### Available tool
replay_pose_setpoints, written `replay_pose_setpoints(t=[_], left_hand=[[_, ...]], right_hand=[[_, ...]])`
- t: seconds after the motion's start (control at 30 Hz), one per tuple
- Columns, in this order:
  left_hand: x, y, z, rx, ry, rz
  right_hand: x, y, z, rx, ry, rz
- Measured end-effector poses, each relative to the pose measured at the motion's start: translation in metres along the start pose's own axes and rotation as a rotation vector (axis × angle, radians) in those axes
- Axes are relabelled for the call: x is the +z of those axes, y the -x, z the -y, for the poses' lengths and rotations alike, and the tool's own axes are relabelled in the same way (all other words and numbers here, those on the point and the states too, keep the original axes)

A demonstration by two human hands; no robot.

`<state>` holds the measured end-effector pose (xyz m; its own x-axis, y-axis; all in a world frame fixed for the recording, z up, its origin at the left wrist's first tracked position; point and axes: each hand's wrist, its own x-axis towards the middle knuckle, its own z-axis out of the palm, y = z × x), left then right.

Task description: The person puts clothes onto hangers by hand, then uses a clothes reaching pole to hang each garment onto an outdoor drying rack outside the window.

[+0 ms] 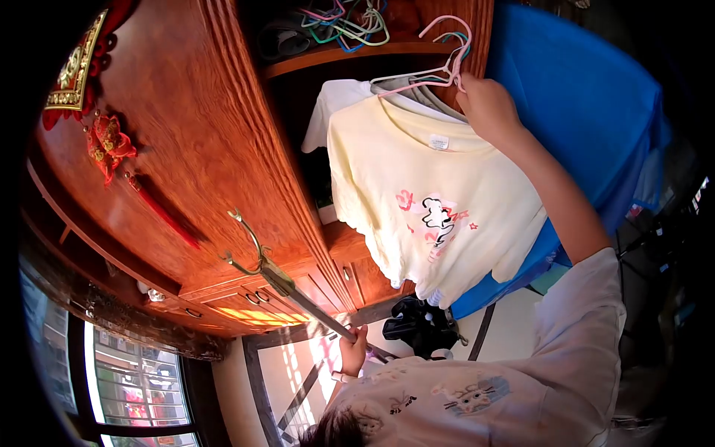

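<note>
My right hand (488, 108) is raised and closed around the necks of a pink hanger (456, 71) and at least one more hanger behind it. A pale yellow T-shirt (477, 201) with a cartoon print hangs from the pink one, its neck label showing. Behind it are a white shirt (342, 104) and a grey collar, mostly covered. Lower down, my left hand (354, 350) grips the shaft of a metal clothes pole (298, 294). The pole slants up to the left, its forked end in front of the wooden cabinet.
The reddish wooden cabinet (186, 149) fills the left, with a red hanging ornament (110, 141) on it. Several loose hangers (350, 22) lie on a shelf at the top. A large blue cover (573, 97) stands at right. A black bag (418, 328) is on the tiled floor; a window (138, 380) is lower left.
</note>
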<state>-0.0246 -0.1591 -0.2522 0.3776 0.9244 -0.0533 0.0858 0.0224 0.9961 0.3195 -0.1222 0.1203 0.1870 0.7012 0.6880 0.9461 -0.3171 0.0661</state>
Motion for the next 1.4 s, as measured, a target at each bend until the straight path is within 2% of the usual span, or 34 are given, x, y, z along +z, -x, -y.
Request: replay_pose_setpoints(t=[0.23,0.3,0.33,0.4,0.43,0.47,0.53,0.57,0.63,0.67,0.77,1.0,1.4], left_hand=[[0.026,-0.019,0.000,0.015,-0.119,0.124],[0.037,-0.016,-0.018,-0.021,-0.186,0.201],[0.042,-0.014,-0.028,-0.025,-0.187,0.205],[0.052,-0.014,-0.039,0.058,-0.277,0.253],[0.056,-0.016,-0.031,0.068,-0.263,0.281],[0.059,-0.015,-0.029,0.074,-0.263,0.283],[0.064,-0.014,-0.027,0.101,-0.182,0.367],[0.065,-0.014,-0.026,0.056,-0.149,0.389],[0.069,-0.015,-0.012,0.039,-0.055,0.417],[0.071,-0.014,-0.014,0.022,0.043,0.437],[0.070,-0.011,-0.024,-0.088,0.040,0.522],[0.077,-0.008,-0.022,-0.185,0.144,0.552],[0.076,-0.009,-0.032,-0.111,0.110,0.489]], right_hand=[[-0.016,0.006,-0.007,-0.027,-0.107,-0.017],[-0.029,0.016,0.000,0.027,-0.380,0.209],[-0.039,0.021,0.005,0.032,-0.380,0.212],[-0.064,0.028,0.019,0.323,-0.806,0.632],[-0.067,0.032,0.020,0.378,-0.967,0.662],[-0.071,0.034,0.019,0.378,-0.965,0.656],[-0.078,0.036,0.016,0.485,-1.175,0.686],[-0.083,0.038,0.016,0.490,-1.175,0.682],[-0.093,0.043,0.019,0.517,-1.364,0.653],[-0.096,0.044,0.021,0.523,-1.366,0.652],[-0.103,0.048,0.025,0.584,-1.387,0.625],[-0.112,0.048,0.025,0.540,-1.330,0.534],[-0.105,0.046,0.033,0.526,-1.368,0.507]])
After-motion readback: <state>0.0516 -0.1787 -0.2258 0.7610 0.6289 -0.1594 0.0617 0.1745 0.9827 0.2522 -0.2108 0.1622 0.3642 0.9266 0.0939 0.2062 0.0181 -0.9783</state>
